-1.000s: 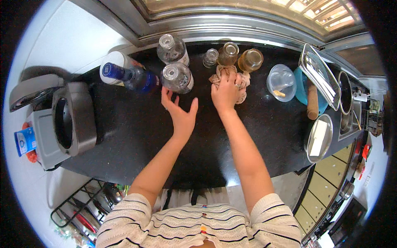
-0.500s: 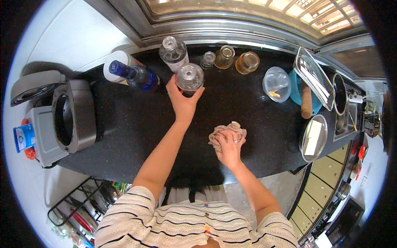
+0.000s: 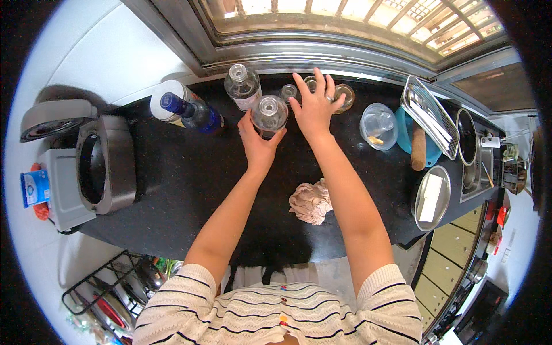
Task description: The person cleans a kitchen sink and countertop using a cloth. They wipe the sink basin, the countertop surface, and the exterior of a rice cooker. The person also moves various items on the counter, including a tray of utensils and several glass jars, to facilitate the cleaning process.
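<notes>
Now | left hand (image 3: 260, 144) grip clamped on clear bottle (image 3: 268, 114) | right hand (image 3: 315, 106) grip apart over jars (image 3: 345, 95)

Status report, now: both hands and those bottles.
Left hand gripping clear glass bottle. Right hand open over small jars at the window. Cloth lies loose on counter.

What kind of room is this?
Most likely a home kitchen: a black countertop under a window, a pan at the right, and glass bottles along the back.
</notes>
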`<state>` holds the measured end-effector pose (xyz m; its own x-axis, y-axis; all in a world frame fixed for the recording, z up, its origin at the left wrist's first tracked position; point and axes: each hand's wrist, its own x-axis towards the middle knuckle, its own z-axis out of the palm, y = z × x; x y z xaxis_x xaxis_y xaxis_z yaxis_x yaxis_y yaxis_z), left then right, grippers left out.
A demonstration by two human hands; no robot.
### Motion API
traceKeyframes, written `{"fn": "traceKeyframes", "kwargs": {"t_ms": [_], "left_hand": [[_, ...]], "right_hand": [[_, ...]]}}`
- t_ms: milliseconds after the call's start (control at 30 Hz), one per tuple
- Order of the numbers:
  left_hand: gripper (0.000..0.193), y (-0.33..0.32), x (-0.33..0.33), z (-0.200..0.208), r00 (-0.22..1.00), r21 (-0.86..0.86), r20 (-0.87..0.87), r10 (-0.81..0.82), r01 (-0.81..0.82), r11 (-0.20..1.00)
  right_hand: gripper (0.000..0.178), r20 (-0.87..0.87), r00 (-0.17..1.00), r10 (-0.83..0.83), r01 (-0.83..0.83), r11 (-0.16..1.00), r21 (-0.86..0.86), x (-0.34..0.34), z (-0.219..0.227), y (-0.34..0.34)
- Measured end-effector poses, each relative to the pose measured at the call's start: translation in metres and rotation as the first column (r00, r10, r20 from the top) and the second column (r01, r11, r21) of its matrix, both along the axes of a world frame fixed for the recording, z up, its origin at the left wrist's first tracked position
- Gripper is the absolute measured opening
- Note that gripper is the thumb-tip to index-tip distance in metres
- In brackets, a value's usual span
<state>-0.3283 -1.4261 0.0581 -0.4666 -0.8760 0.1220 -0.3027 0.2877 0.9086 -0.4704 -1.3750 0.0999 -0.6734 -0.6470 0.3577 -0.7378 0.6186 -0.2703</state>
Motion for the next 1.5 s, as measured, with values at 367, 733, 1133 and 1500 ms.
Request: {"fn": "traceKeyframes", "kwargs": {"t_ms": [367,733,1133,1500], "left_hand": [[0.089,-0.007,-0.017,-0.002,0.999,-0.002,-0.021,0.031,-0.031,1.0],[0.093,0.004,-0.04,0.01,0.99,-0.062,0.047,0.136,-0.133,0.989],[0.093,0.009,-0.047,0.01,0.992,-0.074,0.077,0.104,-0.099,0.992],[0.099,0.014,0.071,0.003,0.994,0.1,0.058,0.094,-0.099,0.99]], "right_hand": [[0.07,0.201,0.976,-0.086,0.136,0.958,-0.253,-0.056,-0.041,0.065],[0.064,0.306,0.952,-0.012,0.132,0.917,-0.377,-0.005,-0.033,0.078],[0.086,0.463,0.859,0.221,-0.062,0.94,-0.334,-0.005,-0.02,0.065],[0.084,0.089,0.981,0.174,-0.116,0.884,-0.453,0.025,0.005,0.055]]}}
